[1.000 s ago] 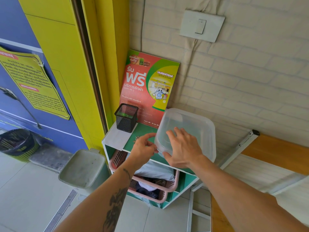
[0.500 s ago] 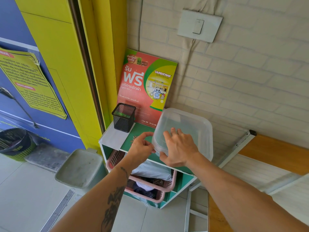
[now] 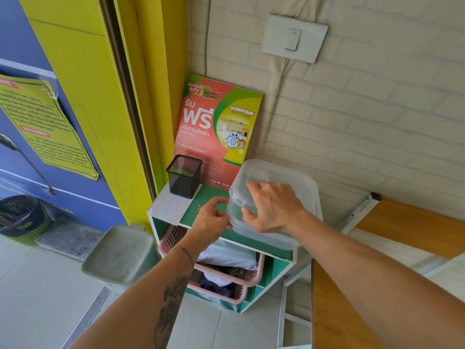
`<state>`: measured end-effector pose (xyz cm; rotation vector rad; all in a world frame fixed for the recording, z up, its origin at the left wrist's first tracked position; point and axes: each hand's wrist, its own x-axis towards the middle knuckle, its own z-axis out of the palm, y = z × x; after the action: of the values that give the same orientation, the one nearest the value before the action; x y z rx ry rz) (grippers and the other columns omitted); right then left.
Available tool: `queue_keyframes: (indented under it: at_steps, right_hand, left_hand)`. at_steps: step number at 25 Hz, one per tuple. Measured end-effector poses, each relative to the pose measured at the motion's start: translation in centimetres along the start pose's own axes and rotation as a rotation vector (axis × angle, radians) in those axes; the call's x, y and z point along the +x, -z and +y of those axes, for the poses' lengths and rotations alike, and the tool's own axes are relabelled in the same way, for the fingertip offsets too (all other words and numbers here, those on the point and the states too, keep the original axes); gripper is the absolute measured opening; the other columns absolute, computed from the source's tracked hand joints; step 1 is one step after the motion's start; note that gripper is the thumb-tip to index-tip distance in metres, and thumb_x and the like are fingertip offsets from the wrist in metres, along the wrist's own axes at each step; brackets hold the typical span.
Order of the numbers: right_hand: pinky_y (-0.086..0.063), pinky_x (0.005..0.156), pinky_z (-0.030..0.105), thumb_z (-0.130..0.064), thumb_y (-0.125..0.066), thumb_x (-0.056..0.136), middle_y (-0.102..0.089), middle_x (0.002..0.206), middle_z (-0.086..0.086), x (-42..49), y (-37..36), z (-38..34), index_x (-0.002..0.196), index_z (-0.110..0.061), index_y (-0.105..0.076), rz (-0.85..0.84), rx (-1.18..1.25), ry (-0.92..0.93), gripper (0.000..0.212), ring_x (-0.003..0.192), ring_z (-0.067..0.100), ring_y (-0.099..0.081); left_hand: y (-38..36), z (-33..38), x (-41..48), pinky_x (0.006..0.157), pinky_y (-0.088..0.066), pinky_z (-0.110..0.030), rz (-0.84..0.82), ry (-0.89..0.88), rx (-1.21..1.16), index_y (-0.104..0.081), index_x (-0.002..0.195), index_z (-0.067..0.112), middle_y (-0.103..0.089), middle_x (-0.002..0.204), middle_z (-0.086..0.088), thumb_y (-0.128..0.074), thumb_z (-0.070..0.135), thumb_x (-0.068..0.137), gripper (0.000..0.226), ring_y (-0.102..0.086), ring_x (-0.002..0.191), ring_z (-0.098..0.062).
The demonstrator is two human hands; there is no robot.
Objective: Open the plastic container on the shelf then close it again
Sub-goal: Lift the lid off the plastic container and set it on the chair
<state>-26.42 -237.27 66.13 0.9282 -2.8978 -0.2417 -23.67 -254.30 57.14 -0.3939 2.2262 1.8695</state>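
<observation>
Under both hands, on the green top of the shelf (image 3: 208, 215), sits the clear plastic container (image 3: 254, 230), at the shelf's right end. Head view only. Right hand (image 3: 274, 207) spread over the lid (image 3: 276, 177), fingers curled onto its near-left corner, thumb under the rim; that corner looks raised off the body, probably being peeled up. Left hand (image 3: 214, 220) just left of it, fingers half curled, fingertips pinching or pressing the container's left wall, likely bracing it so the tub stays put while the lid lifts. Beyond the left hand: black mesh cup (image 3: 185, 176), red poster (image 3: 216, 132). Below: pink basket (image 3: 226, 275).
</observation>
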Motion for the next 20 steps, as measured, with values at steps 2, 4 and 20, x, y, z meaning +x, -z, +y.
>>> queue_keyframes:
  at_steps: [2, 4, 20]
  right_hand:
    - [-0.049, 0.064, 0.038, -0.055, -0.04, 0.081, -0.062, 0.098, 0.013, -0.7, -0.5, -0.1, 0.114, -0.01, -0.051, 0.002, 0.019, 0.001, 0.057, 0.086, 0.034, -0.062]
    - [-0.05, 0.064, 0.038, -0.053, -0.045, 0.082, -0.06, 0.1, 0.012, -1.5, -1.3, -0.5, 0.113, -0.011, -0.048, 0.016, 0.067, -0.003, 0.052, 0.09, 0.032, -0.059]
    - [-0.055, 0.077, 0.038, -0.039, -0.056, 0.084, -0.062, 0.108, 0.007, -4.0, -3.2, -0.6, 0.108, -0.012, -0.06, 0.225, 0.176, -0.03, 0.036, 0.096, 0.027, -0.059]
  left_hand:
    - [-0.1, 0.2, -0.1, 0.081, -0.057, -0.053, 0.008, 0.0, 0.011, -0.058, 0.12, 0.023, -0.069, 0.086, -0.024, -0.056, 0.0, 0.088, 0.039, -0.069, 0.074, -0.022]
    - [-0.1, 0.3, -0.2, 0.079, -0.057, -0.053, 0.017, -0.002, 0.034, -0.058, 0.119, 0.025, -0.071, 0.091, -0.023, -0.056, 0.002, 0.088, 0.039, -0.071, 0.076, -0.026]
    - [-1.5, 7.0, 0.7, 0.097, -0.05, -0.037, 0.158, -0.174, 0.377, -0.065, 0.129, 0.023, -0.07, 0.121, -0.002, -0.05, 0.03, 0.092, 0.04, -0.064, 0.109, -0.025]
